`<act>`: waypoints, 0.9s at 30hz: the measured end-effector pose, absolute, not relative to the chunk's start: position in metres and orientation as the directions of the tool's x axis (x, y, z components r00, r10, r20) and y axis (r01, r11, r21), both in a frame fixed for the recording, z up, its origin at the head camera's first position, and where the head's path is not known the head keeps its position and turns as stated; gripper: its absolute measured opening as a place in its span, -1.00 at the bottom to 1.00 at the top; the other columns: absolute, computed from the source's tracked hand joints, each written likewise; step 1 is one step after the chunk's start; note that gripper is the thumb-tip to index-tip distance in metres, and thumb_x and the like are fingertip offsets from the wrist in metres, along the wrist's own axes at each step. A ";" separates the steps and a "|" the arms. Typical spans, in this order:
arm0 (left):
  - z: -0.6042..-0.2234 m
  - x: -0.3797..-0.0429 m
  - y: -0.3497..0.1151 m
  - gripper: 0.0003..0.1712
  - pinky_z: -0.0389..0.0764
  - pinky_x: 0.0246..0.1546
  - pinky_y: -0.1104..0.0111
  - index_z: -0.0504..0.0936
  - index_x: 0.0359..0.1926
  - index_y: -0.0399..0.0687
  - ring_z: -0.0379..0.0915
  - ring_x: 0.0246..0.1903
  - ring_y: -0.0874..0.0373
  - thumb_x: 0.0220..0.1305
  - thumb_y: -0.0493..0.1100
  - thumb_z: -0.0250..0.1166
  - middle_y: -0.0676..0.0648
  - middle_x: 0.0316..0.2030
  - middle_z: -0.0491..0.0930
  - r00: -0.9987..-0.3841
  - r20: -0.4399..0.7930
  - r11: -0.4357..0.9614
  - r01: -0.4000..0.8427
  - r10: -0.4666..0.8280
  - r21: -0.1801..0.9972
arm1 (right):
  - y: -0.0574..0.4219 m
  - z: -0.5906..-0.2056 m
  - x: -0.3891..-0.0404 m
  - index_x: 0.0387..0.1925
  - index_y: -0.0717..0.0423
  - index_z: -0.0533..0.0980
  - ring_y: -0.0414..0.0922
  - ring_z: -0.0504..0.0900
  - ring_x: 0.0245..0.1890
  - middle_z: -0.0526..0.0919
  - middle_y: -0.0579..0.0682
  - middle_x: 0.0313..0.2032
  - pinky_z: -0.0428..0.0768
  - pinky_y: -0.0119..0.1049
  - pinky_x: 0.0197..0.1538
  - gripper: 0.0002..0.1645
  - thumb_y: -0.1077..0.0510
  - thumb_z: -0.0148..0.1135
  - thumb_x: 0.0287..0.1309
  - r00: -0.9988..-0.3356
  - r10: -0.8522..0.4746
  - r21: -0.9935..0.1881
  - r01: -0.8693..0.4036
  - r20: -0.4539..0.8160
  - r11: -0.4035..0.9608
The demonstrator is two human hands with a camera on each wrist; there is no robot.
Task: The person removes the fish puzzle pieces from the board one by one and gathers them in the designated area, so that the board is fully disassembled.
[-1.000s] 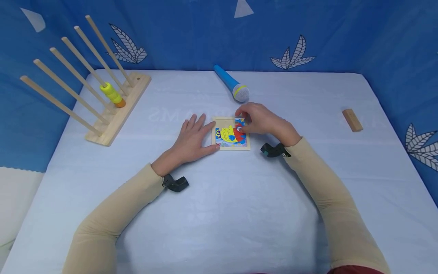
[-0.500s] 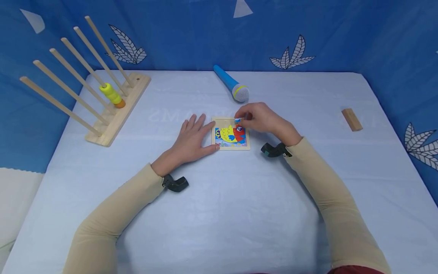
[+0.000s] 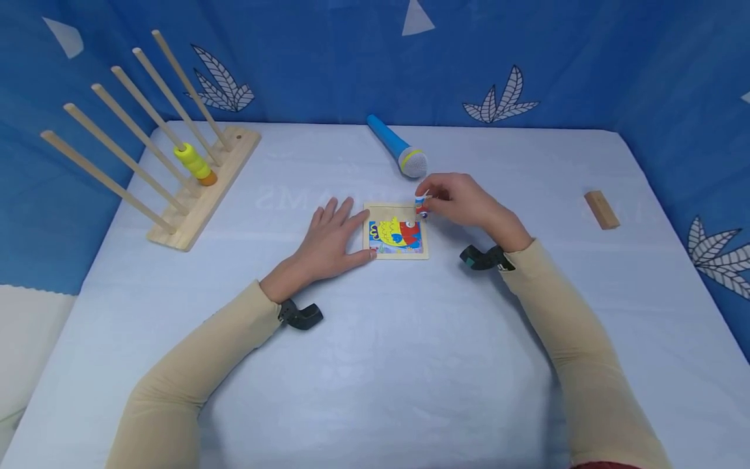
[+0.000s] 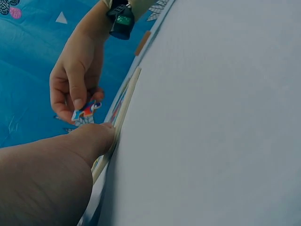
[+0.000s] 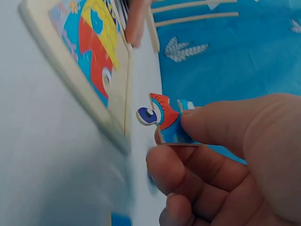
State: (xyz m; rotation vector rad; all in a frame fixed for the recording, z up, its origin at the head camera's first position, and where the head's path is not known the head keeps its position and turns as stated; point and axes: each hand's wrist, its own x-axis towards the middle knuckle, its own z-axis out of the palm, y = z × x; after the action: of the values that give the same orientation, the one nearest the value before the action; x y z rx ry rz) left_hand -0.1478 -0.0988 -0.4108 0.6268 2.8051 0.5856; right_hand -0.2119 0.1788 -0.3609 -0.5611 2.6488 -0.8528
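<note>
A wooden jigsaw puzzle (image 3: 395,236) with a yellow and red fish picture lies in its frame at mid table; bare wood shows along its far side. My left hand (image 3: 331,241) lies spread at the frame's left edge, thumb and forefinger touching it. Between thumb and fingers, my right hand (image 3: 459,202) pinches a puzzle piece (image 5: 167,117) above the frame's far right corner. That piece is red and blue with a printed eye. In the left wrist view the same piece (image 4: 87,112) appears past my left thumb (image 4: 101,136).
Behind the puzzle lies a blue toy microphone (image 3: 395,144). A wooden rack with upright pegs (image 3: 205,192) stands at the left, yellow and orange beads on one peg. A small wooden block (image 3: 601,210) rests at the right. Blue cloth (image 3: 328,65) hangs behind the table.
My right hand has lifted the eye piece out of the puzzle and moved slightly right with it, baring wood at the far right corner. The left hand has stayed in place.
</note>
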 end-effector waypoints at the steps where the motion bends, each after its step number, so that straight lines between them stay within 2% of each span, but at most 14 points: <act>1: -0.411 -0.148 -0.098 -0.02 -0.20 0.56 -0.24 0.19 0.58 -0.01 -0.34 0.62 -0.32 0.29 0.29 0.27 -0.27 0.63 -0.08 -0.888 -0.112 0.830 0.364 0.447 0.422 | 0.186 -0.360 -0.212 0.08 0.14 0.61 0.00 0.54 -0.27 0.67 0.14 -0.20 0.52 -0.28 -0.23 -0.69 0.23 0.17 0.35 -0.886 -0.433 -0.608 -0.255 -0.164 0.752; 6: -0.411 -0.147 -0.098 -0.02 -0.20 0.56 -0.24 0.18 0.58 -0.02 -0.34 0.62 -0.32 0.29 0.28 0.27 -0.27 0.63 -0.09 -0.886 -0.112 0.827 0.366 0.450 0.427 | 0.224 -0.358 -0.207 0.07 0.19 0.62 -0.02 0.63 -0.30 0.69 0.19 -0.18 0.54 -0.37 -0.27 -0.70 0.22 0.17 0.38 -0.923 -0.341 -0.605 -0.170 -0.179 0.778; 14: -0.411 -0.149 -0.100 0.00 -0.20 0.56 -0.24 0.17 0.59 -0.01 -0.35 0.62 -0.32 0.28 0.28 0.29 -0.26 0.63 -0.10 -0.889 -0.120 0.835 0.359 0.442 0.417 | 0.274 -0.357 -0.203 0.11 0.28 0.56 -0.20 0.69 -0.45 0.66 0.22 -0.22 0.63 -0.52 -0.33 -0.68 0.22 0.17 0.42 -0.952 -0.218 -0.610 -0.044 -0.214 0.791; 27: -0.412 -0.149 -0.100 -0.01 -0.22 0.55 -0.24 0.19 0.58 -0.03 -0.34 0.62 -0.34 0.28 0.29 0.27 -0.29 0.62 -0.08 -0.883 -0.104 0.816 0.372 0.458 0.442 | 0.293 -0.366 -0.211 0.11 0.36 0.54 -0.24 0.68 -0.52 0.59 0.06 -0.39 0.66 -0.46 -0.37 -0.67 0.24 0.16 0.42 -0.940 -0.154 -0.615 0.070 -0.304 0.786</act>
State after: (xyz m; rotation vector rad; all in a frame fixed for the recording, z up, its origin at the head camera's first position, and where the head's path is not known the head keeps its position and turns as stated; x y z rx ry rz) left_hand -0.1494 -0.1002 -0.4122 0.6463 2.7949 0.6175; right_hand -0.2107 0.2932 -0.3663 -0.0644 2.6372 -0.9272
